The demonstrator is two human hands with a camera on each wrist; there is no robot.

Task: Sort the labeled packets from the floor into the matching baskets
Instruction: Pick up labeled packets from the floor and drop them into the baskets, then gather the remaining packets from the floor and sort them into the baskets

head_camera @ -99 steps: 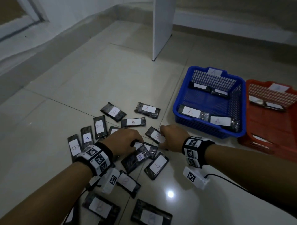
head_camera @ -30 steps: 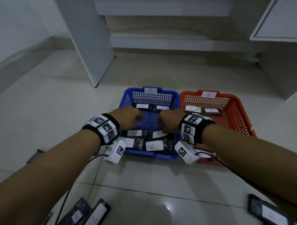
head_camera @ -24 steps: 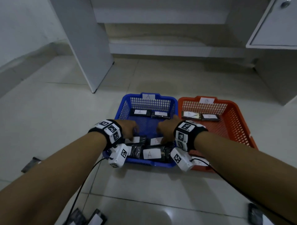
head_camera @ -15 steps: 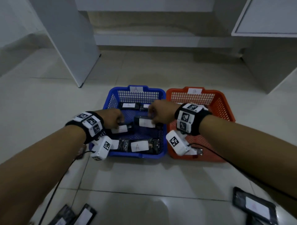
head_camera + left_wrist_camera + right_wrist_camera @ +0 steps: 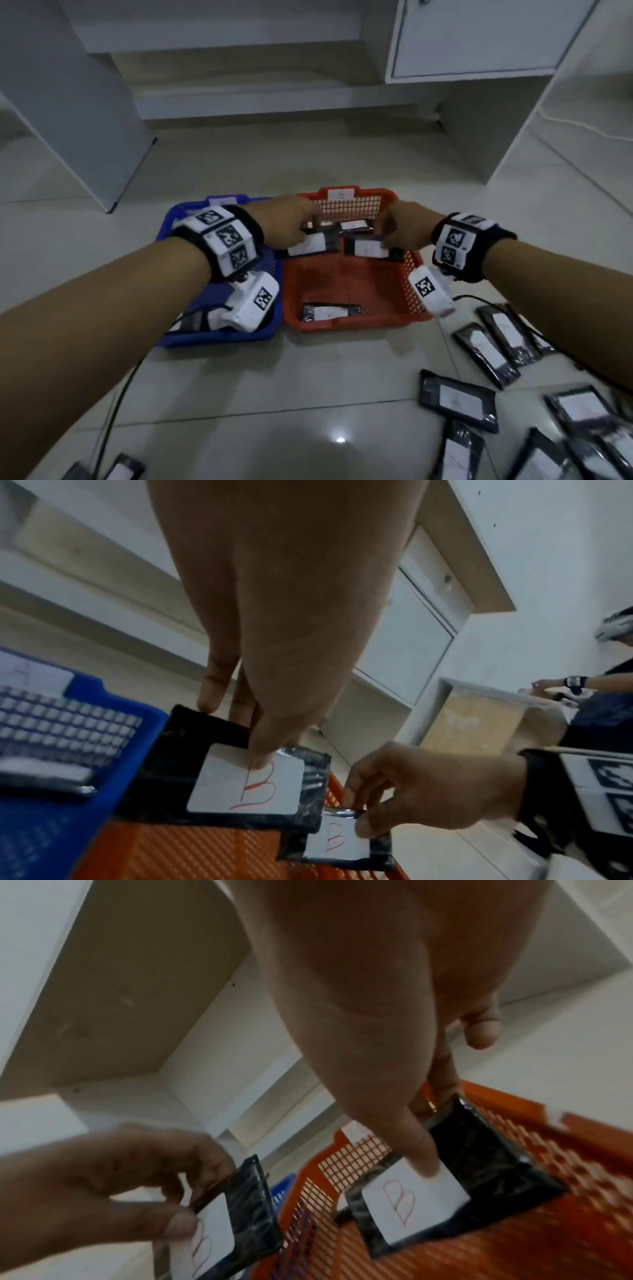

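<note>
Each hand pinches a flat, glossy black packet with a white paper label marked B in red. The left hand (image 5: 287,222) holds its packet (image 5: 310,245), thumb on the label; the right hand (image 5: 407,226) likewise grips another packet (image 5: 368,248). Both hang above the orange mesh basket (image 5: 352,284), beside the blue basket (image 5: 219,334). More packets (image 5: 459,401) lie on the shiny tiled floor (image 5: 274,394).
</note>
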